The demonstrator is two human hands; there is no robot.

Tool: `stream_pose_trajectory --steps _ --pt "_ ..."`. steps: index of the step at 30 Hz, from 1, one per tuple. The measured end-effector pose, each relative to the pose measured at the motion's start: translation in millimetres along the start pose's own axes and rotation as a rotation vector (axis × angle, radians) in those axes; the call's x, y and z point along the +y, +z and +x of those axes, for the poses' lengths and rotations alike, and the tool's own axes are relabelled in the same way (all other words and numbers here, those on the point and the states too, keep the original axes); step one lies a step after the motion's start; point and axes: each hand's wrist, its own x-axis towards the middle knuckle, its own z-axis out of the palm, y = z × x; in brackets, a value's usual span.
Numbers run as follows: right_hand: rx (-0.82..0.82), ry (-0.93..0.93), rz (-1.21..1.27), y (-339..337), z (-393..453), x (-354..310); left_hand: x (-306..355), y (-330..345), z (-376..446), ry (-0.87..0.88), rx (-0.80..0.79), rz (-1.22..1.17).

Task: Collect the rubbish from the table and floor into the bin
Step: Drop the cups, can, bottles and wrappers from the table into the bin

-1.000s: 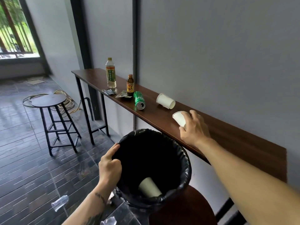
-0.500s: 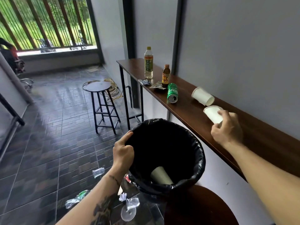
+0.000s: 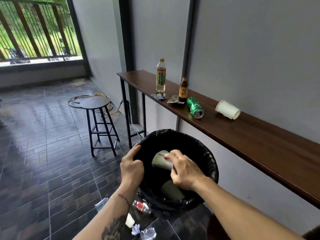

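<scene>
A: What is seen nearest, at the bottom of the frame?

B: Crumpled clear plastic [image 3: 148,233] and a small red-and-white wrapper [image 3: 140,205] are seen on the floor tiles beside the bin [image 3: 212,163]. Its rim is gripped by the left hand [image 3: 132,168], at lower centre. Over its mouth a paper cup [image 3: 161,160] is held by the right hand [image 3: 184,171], fingers closed around the cup's base end. Another cup [image 3: 172,191] lies inside already.

A: How is the cup judged to handle?

B: It is judged light and thin-walled, easily crushed, so a loose hold round the side is enough. No print can be read on it.

A: And further back, on the table [image 3: 259,142]?

B: At right of centre a white paper cup [image 3: 227,109] lies on its side, then a green can [image 3: 195,106], also tipped; it is probably light, stiff and a little slippery, best taken round the middle. Its lettering cannot be read. Behind it flat sachets [image 3: 173,99] are seen, which would have to be pinched at an edge. A small brown bottle [image 3: 183,90] carries a red-and-yellow label with a large "M". The tall clear bottle [image 3: 160,76], furthest back, has a green label whose writing is too small to be made out; both bottles would be taken at the body.
</scene>
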Motion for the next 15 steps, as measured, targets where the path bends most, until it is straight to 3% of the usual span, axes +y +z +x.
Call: stream_pose_trajectory --steps 7,15 --pt "0.027 0.067 -0.027 21.1 29.9 -53.9 4.5 -52.7 48.0 0.039 -0.038 0.034" --pt "0.126 0.143 -0.064 -15.5 54.8 -57.2 26.2 -81.2 69.6 0.043 -0.053 0.115"
